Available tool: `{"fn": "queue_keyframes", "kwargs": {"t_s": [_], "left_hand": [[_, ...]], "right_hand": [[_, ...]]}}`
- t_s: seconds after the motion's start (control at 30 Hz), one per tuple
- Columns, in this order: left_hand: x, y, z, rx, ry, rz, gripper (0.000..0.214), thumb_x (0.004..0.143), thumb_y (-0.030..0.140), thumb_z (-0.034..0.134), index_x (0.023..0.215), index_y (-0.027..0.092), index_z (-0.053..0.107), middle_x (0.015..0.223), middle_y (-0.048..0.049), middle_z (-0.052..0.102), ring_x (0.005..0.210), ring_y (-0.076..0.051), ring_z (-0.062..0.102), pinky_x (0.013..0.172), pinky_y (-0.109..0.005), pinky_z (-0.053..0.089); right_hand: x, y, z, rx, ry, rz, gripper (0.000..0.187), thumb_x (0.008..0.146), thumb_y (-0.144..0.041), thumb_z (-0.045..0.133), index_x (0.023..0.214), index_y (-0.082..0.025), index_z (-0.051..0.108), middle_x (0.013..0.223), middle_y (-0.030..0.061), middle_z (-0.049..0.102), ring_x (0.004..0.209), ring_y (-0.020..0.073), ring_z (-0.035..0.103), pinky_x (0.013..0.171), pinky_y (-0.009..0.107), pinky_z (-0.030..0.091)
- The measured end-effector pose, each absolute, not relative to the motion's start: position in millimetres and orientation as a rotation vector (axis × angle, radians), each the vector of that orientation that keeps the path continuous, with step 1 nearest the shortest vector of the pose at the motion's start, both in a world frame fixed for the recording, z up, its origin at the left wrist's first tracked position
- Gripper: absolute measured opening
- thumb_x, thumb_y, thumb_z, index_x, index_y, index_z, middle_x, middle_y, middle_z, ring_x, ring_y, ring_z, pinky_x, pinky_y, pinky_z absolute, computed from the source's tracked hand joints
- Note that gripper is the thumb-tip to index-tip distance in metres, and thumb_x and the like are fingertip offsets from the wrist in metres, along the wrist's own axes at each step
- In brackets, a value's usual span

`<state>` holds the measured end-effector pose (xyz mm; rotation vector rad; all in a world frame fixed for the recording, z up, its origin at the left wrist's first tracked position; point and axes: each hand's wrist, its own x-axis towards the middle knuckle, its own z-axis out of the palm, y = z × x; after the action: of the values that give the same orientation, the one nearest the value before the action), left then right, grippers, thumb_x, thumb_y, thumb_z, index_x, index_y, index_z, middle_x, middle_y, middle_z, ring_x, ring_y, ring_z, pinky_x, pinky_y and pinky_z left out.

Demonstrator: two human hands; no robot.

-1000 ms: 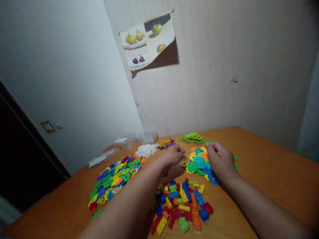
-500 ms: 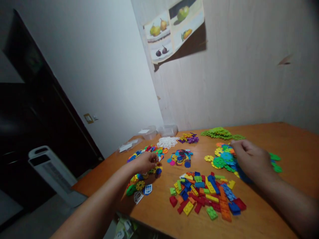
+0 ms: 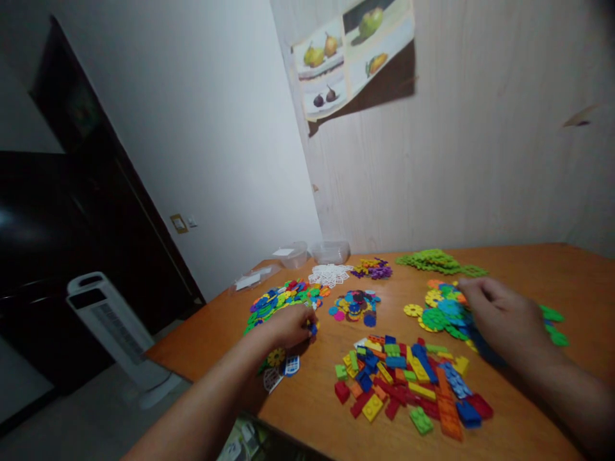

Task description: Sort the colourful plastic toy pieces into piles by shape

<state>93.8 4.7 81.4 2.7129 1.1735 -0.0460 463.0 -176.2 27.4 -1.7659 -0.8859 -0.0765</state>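
My left hand point(image 3: 288, 324) rests on the near end of a heap of small coloured flower-shaped discs point(image 3: 278, 299) at the table's left side, fingers curled in a pinch around pieces I cannot make out. My right hand point(image 3: 502, 315) lies over a pile of larger green, blue and yellow gear discs point(image 3: 437, 310), fingers curled loosely on them. Between my arms sits a heap of coloured building bricks point(image 3: 408, 384). A small cluster of round discs point(image 3: 354, 305) lies behind the bricks.
The orange wooden table point(image 3: 528, 269) also holds a green pile point(image 3: 432, 259), white lattice pieces point(image 3: 329, 274), a purple-yellow pile point(image 3: 372, 267) and clear plastic tubs point(image 3: 312, 251). A white tower fan point(image 3: 113, 330) stands on the floor left. Fruit pictures point(image 3: 355, 54) hang on the wall.
My left hand moved from the middle of the table to the flower disc heap at left. The view swung left, and my right hand stayed on the gear discs.
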Motion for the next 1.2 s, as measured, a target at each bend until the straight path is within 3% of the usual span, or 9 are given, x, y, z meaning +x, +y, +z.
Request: {"fn": "queue_keyframes", "kwargs": {"t_s": [0.2, 0.4, 0.57, 0.8, 1.2], "left_hand": [[99, 13, 79, 2.47, 1.076, 0.057, 0.005, 0.08, 0.022, 0.065, 0.084, 0.02, 0.063, 0.085, -0.0023, 0.071, 0.078, -0.019, 0.063, 0.068, -0.026, 0.044], [132, 25, 67, 2.176, 1.112, 0.314, 0.009, 0.08, 0.024, 0.064, 0.078, 0.017, 0.059, 0.068, 0.0027, 0.058, 0.065, -0.013, 0.052, 0.063, -0.024, 0.04], [137, 20, 67, 2.225, 1.126, 0.435, 0.007, 0.079, 0.021, 0.064, 0.084, 0.017, 0.062, 0.076, 0.0022, 0.059, 0.071, -0.013, 0.052, 0.066, -0.024, 0.04], [102, 2, 76, 2.469, 1.097, 0.042, 0.021, 0.078, 0.025, 0.068, 0.097, 0.019, 0.071, 0.087, -0.0014, 0.069, 0.077, -0.017, 0.06, 0.069, -0.026, 0.042], [103, 5, 68, 2.37, 1.131, -0.03, 0.012, 0.073, 0.017, 0.069, 0.082, 0.02, 0.062, 0.08, 0.0004, 0.069, 0.073, -0.016, 0.059, 0.064, -0.024, 0.039]], "right_hand": [[459, -174, 30, -1.789, -0.872, -0.069, 0.05, 0.086, -0.066, 0.051, 0.08, -0.022, 0.072, 0.069, 0.0022, 0.067, 0.075, 0.0239, 0.064, 0.068, 0.034, 0.043], [462, -175, 27, -1.789, -0.879, -0.075, 0.049, 0.086, -0.066, 0.052, 0.08, -0.022, 0.072, 0.069, 0.0023, 0.068, 0.074, 0.0242, 0.064, 0.067, 0.034, 0.043], [462, -176, 28, -1.788, -0.873, -0.067, 0.05, 0.085, -0.067, 0.052, 0.081, -0.022, 0.073, 0.07, 0.0024, 0.069, 0.074, 0.0242, 0.064, 0.068, 0.034, 0.043], [455, -175, 33, -1.794, -0.888, -0.086, 0.047, 0.086, -0.064, 0.051, 0.077, -0.022, 0.07, 0.066, 0.0023, 0.066, 0.07, 0.0224, 0.062, 0.065, 0.033, 0.041], [455, -176, 33, -1.778, -0.872, -0.082, 0.049, 0.086, -0.065, 0.05, 0.078, -0.022, 0.07, 0.065, 0.0019, 0.064, 0.069, 0.0221, 0.06, 0.064, 0.033, 0.041]]}}
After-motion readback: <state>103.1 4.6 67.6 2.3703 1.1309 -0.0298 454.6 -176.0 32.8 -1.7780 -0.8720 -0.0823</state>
